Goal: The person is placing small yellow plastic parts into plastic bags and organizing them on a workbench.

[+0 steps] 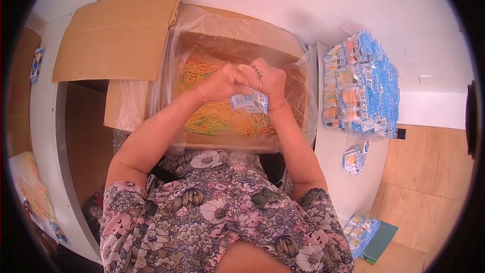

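My left hand (pixel 221 82) and my right hand (pixel 270 80) meet above an open cardboard box (pixel 237 40) lined with clear plastic. Both are closed around a small clear packet with a blue and white label (pixel 248 102), which hangs below my fingers. The box holds a loose heap of thin orange, yellow and green sticks (pixel 222 119). What is inside the packet is hidden by my fingers.
A large pile of filled blue-topped packets (pixel 361 86) lies on the white table at the right, with a few more packets (pixel 354 157) nearer me and a bag of them (pixel 359 231) lower right. The box flap (pixel 118 35) spreads left.
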A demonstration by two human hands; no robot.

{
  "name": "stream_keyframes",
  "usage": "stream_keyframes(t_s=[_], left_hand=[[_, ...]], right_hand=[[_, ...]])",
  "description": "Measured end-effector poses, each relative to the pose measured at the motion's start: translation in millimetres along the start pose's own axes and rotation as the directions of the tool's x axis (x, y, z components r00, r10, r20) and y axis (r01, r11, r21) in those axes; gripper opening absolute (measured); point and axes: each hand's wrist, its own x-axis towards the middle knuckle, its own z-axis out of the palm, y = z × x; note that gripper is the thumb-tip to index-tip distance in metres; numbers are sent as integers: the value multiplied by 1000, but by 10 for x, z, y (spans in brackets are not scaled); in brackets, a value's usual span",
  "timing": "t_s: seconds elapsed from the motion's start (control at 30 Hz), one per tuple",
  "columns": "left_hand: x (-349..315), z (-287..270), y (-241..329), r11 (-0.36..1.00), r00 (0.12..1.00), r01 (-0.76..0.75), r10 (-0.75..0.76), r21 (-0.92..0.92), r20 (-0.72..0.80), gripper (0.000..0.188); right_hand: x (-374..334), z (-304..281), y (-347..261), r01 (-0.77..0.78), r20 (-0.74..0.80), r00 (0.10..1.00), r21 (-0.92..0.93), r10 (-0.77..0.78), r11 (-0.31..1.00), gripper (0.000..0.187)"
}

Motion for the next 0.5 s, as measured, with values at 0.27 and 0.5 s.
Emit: stream_keyframes(t_s=[0.27,0.5], left_hand=[[-8,34,136,952,976,209,-191,-222,101,13],[-26,-32,113,934,916,318,-258,-165,309,14]], right_hand=[[-136,3,47,-339,13,934,337,356,878,32],[-119,-184,157,-416,21,898,361,439,835,30]])
